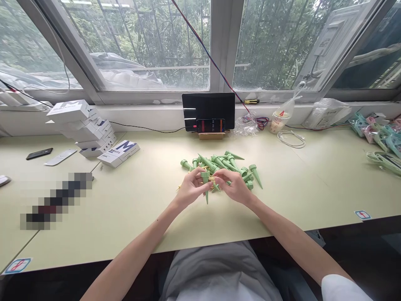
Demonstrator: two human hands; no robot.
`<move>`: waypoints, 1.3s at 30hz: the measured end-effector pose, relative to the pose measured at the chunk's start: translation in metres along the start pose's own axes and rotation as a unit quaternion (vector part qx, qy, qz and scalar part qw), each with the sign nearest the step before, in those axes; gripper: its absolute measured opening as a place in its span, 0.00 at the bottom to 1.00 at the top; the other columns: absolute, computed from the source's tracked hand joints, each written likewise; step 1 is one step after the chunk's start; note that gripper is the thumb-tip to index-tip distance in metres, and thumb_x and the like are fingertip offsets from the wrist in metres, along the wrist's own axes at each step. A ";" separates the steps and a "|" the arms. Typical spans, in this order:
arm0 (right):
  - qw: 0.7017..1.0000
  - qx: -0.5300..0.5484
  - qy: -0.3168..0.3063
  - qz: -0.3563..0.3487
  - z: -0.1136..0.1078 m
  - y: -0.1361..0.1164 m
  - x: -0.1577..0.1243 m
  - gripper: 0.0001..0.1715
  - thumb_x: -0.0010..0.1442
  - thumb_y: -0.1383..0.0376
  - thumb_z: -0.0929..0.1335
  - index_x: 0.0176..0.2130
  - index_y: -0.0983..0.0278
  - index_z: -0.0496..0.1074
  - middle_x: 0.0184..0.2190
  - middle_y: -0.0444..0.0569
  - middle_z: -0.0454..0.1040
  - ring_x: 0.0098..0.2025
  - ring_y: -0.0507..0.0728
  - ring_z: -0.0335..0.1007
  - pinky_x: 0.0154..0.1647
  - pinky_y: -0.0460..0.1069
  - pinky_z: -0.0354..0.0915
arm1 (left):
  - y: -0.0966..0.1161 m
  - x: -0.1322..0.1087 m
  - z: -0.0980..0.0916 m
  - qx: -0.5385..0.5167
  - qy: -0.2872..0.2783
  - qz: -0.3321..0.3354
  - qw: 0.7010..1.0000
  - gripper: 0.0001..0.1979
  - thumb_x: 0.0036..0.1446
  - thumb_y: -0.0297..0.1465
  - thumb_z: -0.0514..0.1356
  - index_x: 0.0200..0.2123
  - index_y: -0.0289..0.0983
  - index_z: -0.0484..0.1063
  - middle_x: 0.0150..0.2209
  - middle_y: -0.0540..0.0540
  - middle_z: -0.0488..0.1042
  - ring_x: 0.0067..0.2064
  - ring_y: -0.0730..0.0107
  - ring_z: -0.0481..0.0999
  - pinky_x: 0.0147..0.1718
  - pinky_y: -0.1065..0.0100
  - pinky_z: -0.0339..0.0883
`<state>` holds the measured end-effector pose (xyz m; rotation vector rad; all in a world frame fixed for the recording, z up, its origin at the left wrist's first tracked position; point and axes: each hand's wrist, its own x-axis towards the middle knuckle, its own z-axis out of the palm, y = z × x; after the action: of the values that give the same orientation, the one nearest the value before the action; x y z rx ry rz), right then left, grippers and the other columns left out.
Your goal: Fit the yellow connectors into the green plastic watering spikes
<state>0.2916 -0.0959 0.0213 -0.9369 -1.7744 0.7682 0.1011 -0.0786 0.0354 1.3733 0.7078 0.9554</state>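
My left hand (191, 188) is closed on a green plant watering spike (205, 177), held upright with its ribbed cap on top and its point down. Close beside it, my right hand (232, 186) has its fingers pinched together, with a small yellow piece (211, 179) at the fingertips. Behind and around both hands lies a loose pile of green watering spikes (225, 163), some pointing sideways. Thin yellow parts show among them, partly hidden by my fingers. One spike (256, 175) rests at the pile's right edge.
A phone with a timer (211, 125) leans on a dark tablet (208, 104) at the back. White boxes (84, 127) are stacked to the left. A cup in a bag (278, 121), a coiled cable (293, 140) and bagged pastel items (379, 131) sit to the right.
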 end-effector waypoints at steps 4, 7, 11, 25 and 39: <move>1.000 0.022 -0.004 -0.010 0.000 0.000 -0.001 0.11 0.66 0.57 0.68 0.43 0.62 0.71 0.35 0.49 0.76 0.34 0.56 0.75 0.36 0.52 0.72 | -0.001 0.000 -0.001 0.005 -0.003 0.009 1.000 0.16 0.53 0.35 0.69 0.38 0.37 0.66 0.32 0.49 0.75 0.30 0.72 0.75 0.24 0.74 0.69; 0.999 0.032 -0.005 -0.004 0.000 0.001 -0.001 0.11 0.66 0.56 0.67 0.43 0.62 0.71 0.35 0.49 0.76 0.34 0.56 0.75 0.37 0.52 0.73 | 0.000 0.000 -0.001 0.008 0.000 0.011 1.000 0.16 0.53 0.35 0.69 0.38 0.37 0.66 0.31 0.50 0.75 0.29 0.74 0.75 0.22 0.75 0.68; 0.999 0.039 -0.001 0.007 0.001 0.001 -0.001 0.13 0.66 0.54 0.67 0.41 0.62 0.71 0.33 0.48 0.76 0.31 0.55 0.74 0.33 0.51 0.72 | 0.002 0.000 -0.001 0.017 0.006 0.008 1.000 0.16 0.53 0.35 0.70 0.37 0.37 0.66 0.30 0.51 0.75 0.26 0.75 0.74 0.20 0.76 0.65; 0.999 -0.040 -0.016 0.021 0.001 0.006 -0.001 0.31 0.71 0.49 0.57 0.23 0.62 0.66 0.20 0.44 0.69 0.20 0.51 0.61 0.23 0.48 0.59 | 0.000 -0.001 0.001 -0.003 -0.012 0.005 1.000 0.17 0.51 0.36 0.70 0.36 0.38 0.66 0.30 0.51 0.74 0.28 0.73 0.75 0.20 0.75 0.67; 0.999 0.045 0.010 0.012 -0.001 -0.002 -0.001 0.13 0.65 0.54 0.68 0.39 0.61 0.71 0.31 0.47 0.74 0.31 0.55 0.73 0.31 0.51 0.72 | 0.006 -0.001 0.003 0.003 0.016 0.003 1.000 0.18 0.49 0.37 0.72 0.35 0.38 0.65 0.28 0.52 0.75 0.24 0.76 0.72 0.17 0.76 0.64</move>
<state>0.2918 -0.0981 0.0230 -0.9044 -1.6998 0.8435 0.1023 -0.0810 0.0420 1.3691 0.7316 0.9813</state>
